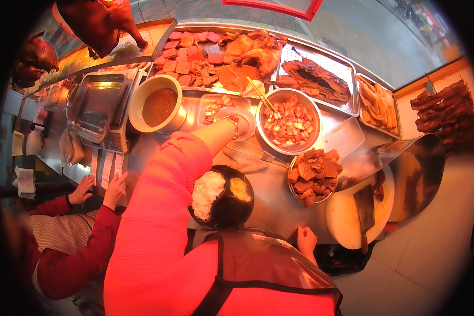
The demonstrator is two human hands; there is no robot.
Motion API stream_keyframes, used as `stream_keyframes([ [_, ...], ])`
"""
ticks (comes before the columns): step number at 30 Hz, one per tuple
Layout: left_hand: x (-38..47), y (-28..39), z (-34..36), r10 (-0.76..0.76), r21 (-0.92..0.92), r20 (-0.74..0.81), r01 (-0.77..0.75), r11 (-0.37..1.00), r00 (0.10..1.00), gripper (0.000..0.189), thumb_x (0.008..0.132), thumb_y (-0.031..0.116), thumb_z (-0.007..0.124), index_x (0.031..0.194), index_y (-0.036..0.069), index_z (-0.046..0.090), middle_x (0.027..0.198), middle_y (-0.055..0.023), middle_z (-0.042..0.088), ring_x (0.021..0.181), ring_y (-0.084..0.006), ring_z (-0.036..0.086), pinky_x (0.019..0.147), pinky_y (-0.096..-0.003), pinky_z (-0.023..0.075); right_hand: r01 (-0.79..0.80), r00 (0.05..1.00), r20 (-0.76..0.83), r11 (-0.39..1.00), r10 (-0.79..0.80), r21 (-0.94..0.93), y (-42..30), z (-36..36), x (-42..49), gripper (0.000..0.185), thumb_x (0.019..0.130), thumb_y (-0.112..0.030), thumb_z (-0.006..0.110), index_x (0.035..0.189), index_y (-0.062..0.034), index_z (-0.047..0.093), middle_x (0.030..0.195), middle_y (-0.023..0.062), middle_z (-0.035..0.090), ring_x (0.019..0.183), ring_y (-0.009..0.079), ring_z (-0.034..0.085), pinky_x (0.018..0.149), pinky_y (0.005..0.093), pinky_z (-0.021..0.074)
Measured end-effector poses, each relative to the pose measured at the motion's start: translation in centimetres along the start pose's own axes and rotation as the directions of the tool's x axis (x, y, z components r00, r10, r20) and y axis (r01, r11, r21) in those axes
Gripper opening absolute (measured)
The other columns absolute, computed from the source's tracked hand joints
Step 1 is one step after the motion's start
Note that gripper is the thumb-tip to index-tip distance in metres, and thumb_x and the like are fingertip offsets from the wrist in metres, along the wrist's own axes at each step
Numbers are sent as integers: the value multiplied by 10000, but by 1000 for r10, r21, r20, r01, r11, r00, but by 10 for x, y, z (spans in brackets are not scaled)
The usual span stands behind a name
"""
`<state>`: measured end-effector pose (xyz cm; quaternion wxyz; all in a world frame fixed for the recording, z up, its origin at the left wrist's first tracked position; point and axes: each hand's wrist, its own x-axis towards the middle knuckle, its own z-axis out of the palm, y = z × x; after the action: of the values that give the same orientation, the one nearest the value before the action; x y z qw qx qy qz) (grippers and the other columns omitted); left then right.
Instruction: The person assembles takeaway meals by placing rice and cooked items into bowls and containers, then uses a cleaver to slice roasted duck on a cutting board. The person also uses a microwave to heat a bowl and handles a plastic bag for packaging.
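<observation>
My left hand (240,125), with a beaded bracelet at the wrist, reaches across the counter over a clear plastic tub (248,136). Its fingers are mostly hidden, so any grip cannot be made out. Just beyond lies a plastic container (200,114) with diced food. A steel bowl of diced meat (290,128) stands to the right, chopsticks (262,96) leaning in it. Below my left forearm is a black plate (232,211) with white rice (208,193) and a fried egg (240,189). My right hand (307,240) rests curled at the counter's near edge, nothing visible in it.
A cleaver (364,211) lies on a round chopping block (339,225), beside a curved metal guard (414,177). Braised meat chunks (315,173) fill another bowl. A sauce pot (158,108) and scale (116,136) stand left. A co-worker's hands (116,189) are at the left. Roast poultry (98,23) hangs overhead.
</observation>
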<state>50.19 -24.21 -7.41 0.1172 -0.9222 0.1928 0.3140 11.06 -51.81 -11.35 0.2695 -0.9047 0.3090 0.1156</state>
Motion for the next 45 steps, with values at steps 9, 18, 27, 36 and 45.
stream_keyframes([
  [9,-26,-77,-35,249,-832,-85,-206,515,965,269,694,144,681,941,47,643,692,-76,619,606,-149,608,523,-297,504,5,1000,-24,1000,-5,-9,2,1,1,322,819,-345,580,708,-43,597,646,145,607,648,359,598,599,430,453],
  [18,-44,-125,-32,139,-627,-475,-444,640,869,261,725,100,603,986,116,594,799,-64,609,740,-234,586,631,-385,473,-12,1000,20,999,11,42,7,2,5,325,823,-339,576,711,-34,591,640,150,597,644,360,593,606,425,451],
  [27,-38,-8,-92,382,-251,-263,-445,860,886,363,733,294,595,1051,124,639,931,-94,660,846,-234,624,755,-335,493,9,1000,8,999,-9,51,12,5,6,300,815,-327,587,717,-43,594,645,150,599,647,359,594,602,424,453],
  [36,0,133,-40,44,-451,-291,-178,875,956,284,695,142,672,972,77,668,1059,-126,632,974,-282,615,802,-391,521,-32,999,5,999,32,38,7,3,4,327,815,-349,583,712,-39,595,638,143,599,636,344,595,594,416,449],
  [45,4,118,-40,229,-539,-146,-272,797,962,318,678,187,718,977,96,664,1084,-109,615,1011,-250,596,825,-324,505,-10,1000,-10,999,11,35,14,7,5,314,810,-332,592,701,-38,590,628,137,601,613,341,596,569,416,448],
])
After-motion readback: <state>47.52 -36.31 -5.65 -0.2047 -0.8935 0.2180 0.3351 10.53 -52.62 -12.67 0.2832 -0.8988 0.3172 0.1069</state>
